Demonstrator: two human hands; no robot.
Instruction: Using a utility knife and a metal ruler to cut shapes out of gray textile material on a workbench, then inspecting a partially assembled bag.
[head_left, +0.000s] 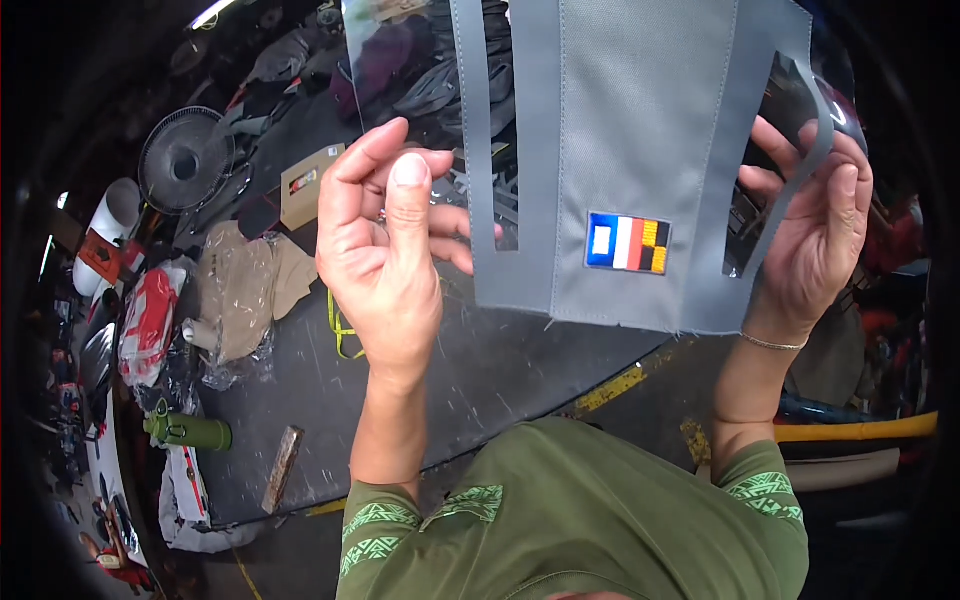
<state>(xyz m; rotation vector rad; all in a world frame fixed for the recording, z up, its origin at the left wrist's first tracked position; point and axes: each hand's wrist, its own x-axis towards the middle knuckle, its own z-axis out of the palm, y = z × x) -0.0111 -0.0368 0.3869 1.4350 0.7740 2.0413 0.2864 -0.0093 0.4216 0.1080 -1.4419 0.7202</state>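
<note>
Just outside the near edge of the dark tabletop [480, 375] is the person's green shirt [600, 500], its cuffs banded with a pale pattern. Both forearms reach up from it, a thin bracelet [775, 343] on the right wrist. Raised over the tabletop's near edge is a grey panel [640, 130], with long slots at its sides and a multicoloured patch [628, 243] low on its face. The right hand [815, 215] holds the panel's right edge, its fingers partly visible through the slot. The left hand [385, 230] is at the left edge, half curled, thumb upright and some fingers reaching behind; whether it grips there I cannot tell. Clear film [425, 60] shows left of the panel.

Toward the tabletop's near left corner lies a worn bar [283, 470]; a green bottle [190, 431] lies at the left edge. Farther along that side are plastic-wrapped beige pieces [240, 290], then a cardboard box [312, 200]. Near the far left stands a fan [185, 162], and dark bags [440, 90] are heaped toward the far end.
</note>
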